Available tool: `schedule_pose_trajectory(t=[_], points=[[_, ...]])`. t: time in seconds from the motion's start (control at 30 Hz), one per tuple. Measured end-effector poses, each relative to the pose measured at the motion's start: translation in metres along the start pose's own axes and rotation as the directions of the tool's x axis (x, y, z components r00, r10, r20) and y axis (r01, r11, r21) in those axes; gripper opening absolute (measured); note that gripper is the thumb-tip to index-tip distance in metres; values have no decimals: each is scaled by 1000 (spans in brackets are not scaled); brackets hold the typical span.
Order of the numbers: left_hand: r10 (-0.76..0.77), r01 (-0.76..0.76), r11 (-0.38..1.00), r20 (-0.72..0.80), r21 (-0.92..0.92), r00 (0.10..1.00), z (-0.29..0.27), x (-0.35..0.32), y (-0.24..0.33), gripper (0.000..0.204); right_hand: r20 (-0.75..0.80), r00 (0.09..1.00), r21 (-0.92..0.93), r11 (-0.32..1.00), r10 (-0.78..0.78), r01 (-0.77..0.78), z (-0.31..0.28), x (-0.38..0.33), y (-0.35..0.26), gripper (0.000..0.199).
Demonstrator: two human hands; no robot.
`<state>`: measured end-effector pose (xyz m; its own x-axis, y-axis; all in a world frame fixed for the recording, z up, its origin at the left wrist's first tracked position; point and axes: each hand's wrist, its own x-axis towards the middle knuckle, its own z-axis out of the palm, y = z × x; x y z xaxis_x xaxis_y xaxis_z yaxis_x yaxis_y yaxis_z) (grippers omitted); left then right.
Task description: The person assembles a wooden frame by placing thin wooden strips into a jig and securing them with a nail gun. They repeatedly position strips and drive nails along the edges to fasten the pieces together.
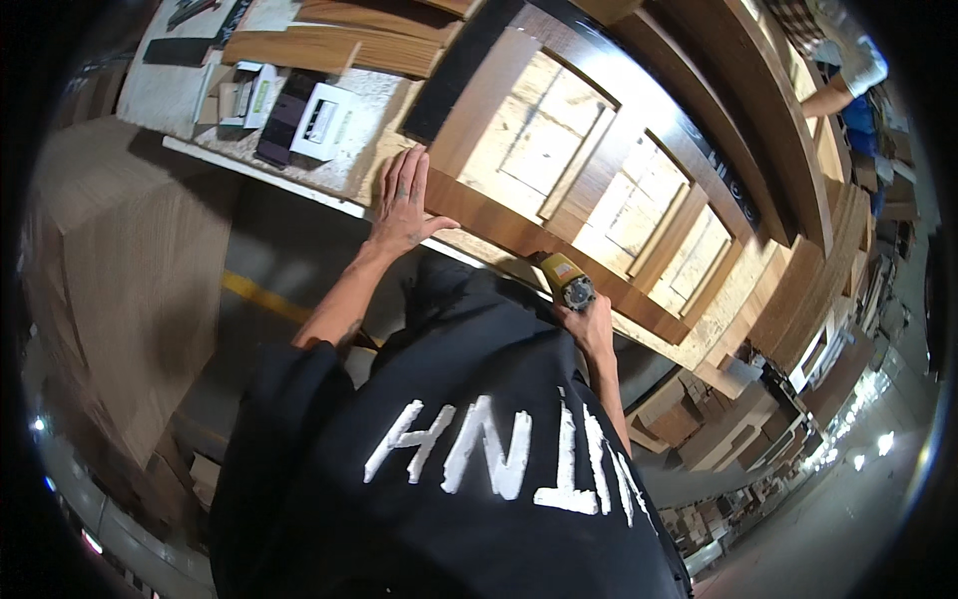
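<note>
A: How does my left hand (402,208) lie?

B: You have it flat, palm down — four fingers straight and close together, the thumb stretched away from them. It rests by the near left corner of the wooden frame (504,228), over the bench's near edge.

A: And my right hand (591,321)?

B: You have that one closed around a yellow tool (561,268) with a dark, round end turned toward you. The fingertips are hidden beneath it. The tool sits at the frame's near rail; I cannot tell whether its front touches the wood.

A: Where is the frame itself?

B: It lies flat on the bench (374,105) in front of you, slanting down to the right, and the pale surface shows through its openings.

A: What is around that?

B: Left of your left hand, a dark phone (283,122) lies next to a white box (324,122), with brown boards (289,50) farther up. Long planks (723,110) run past the frame's far side. Beyond them, at upper right, you can see another person's gloved hand (863,70) — well apart from yours.
</note>
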<state>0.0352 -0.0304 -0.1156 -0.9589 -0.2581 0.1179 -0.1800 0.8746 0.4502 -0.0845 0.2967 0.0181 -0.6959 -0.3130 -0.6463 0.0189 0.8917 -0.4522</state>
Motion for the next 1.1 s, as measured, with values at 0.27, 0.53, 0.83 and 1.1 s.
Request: schedule_pose_trajectory(t=[0.27,0.53,0.83,1.1], points=[[-131,134,962,28,-238,991,-12,3,-9,107,152,987,-38,998,-43,49,12,39,-81,43],[-114,111,955,4,-276,993,-8,0,-14,101,155,972,-160,967,-176,200,37,89,-139,47],[-153,124,908,-42,-400,987,-5,-2,-14,109,149,967,-124,966,-206,225,33,86,-163,44],[-115,118,943,28,-312,993,-12,-2,-14,105,175,930,-130,929,-323,347,41,93,-151,47]])
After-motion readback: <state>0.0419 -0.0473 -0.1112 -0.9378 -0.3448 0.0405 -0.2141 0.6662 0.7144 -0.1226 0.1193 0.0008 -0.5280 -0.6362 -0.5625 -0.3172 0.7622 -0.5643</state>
